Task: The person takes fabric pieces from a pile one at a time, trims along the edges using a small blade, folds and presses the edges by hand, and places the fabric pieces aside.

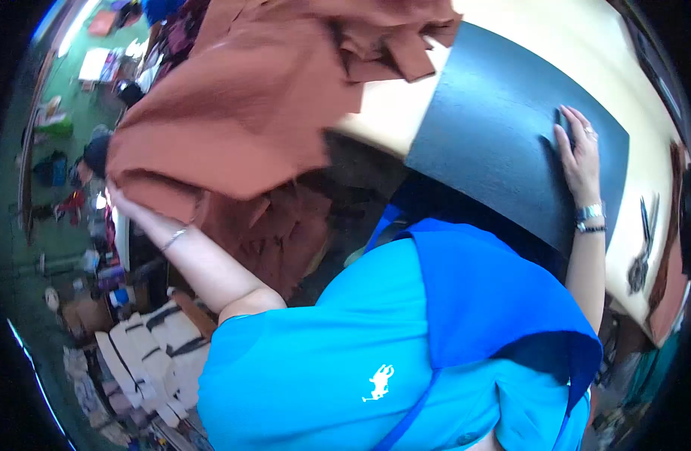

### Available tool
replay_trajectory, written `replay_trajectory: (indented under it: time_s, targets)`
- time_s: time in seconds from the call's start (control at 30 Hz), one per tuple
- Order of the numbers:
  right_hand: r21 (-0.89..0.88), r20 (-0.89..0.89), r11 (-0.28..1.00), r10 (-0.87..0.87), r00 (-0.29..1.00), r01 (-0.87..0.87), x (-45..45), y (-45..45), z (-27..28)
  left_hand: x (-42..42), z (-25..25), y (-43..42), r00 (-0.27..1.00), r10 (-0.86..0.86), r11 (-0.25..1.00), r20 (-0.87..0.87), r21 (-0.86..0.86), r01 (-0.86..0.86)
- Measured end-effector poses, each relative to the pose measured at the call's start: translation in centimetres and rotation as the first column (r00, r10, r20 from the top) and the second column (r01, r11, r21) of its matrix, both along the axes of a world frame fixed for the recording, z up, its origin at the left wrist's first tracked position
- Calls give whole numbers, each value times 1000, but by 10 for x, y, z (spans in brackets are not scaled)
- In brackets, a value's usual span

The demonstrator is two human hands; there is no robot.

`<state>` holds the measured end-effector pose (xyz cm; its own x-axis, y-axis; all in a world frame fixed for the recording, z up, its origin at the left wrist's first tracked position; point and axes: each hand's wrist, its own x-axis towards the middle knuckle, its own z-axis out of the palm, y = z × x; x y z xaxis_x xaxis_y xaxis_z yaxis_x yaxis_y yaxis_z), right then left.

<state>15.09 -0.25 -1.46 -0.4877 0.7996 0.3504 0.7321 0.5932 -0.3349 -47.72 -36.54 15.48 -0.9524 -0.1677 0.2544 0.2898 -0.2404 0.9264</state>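
Observation:
A large reddish-brown sheet (232,113), which looks like leather, hangs in folds across the upper left. My left hand (118,198) is closed at its far left edge, with the fingers partly hidden by the material. On the dark cutting board (503,120) rests my right hand (580,154), its fingers bent around a small dark object (560,119) that is too covered to name. More folded brown material (274,233) hangs below the raised sheet.
The board lies on a cream table (390,113). Dark scissors (641,259) lie at the table's right side, near a brown strip (668,248). Off-white pieces (154,353) are piled at lower left. Various items lie around the green floor (67,173).

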Motion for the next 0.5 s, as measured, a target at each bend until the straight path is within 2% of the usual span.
replay_trajectory:
  time_s: [0.1, 0.17, 0.2, 0.23, 0.3, 0.37, 0.4, 0.43, 0.5]
  targets:
    - [-9, 27, 1000, -2, 1000, 2, 0, 1, -2, 34, 61, -46, 932, 280, 960, -232, 51, -275]
    - [-17, 46, 1000, -17, 999, 18, 0, 0, -3, 65, 89, -51, 820, 347, 938, -455, 177, -298]
    - [-18, 52, 1000, -24, 998, 25, -1, -1, -2, 75, 106, -42, 762, 465, 882, -450, 303, -360]
    - [-17, 58, 999, -32, 998, 33, -2, -1, -1, 72, 110, -45, 745, 481, 870, -462, 151, -469]
    - [-24, 42, 999, -22, 999, 23, -5, -2, 1, 62, 114, -53, 717, 499, 755, -486, -161, -635]
    - [-57, 17, 998, -23, 1000, 24, -4, -1, 1, 38, 87, -37, 632, 368, 580, -682, -363, -729]
    - [-41, 2, 999, -25, 1000, 25, -4, -3, 1, -6, 59, -44, 734, 262, 617, -626, -477, -626]
    - [-22, -8, 1000, 5, 1000, -5, -3, -1, 0, -23, 31, -31, 798, 168, 554, -578, -615, -562]
    - [-23, -52, 1000, -1, 999, 0, -4, -3, 2, -11, -49, 2, 948, -27, 254, -318, -919, -301]
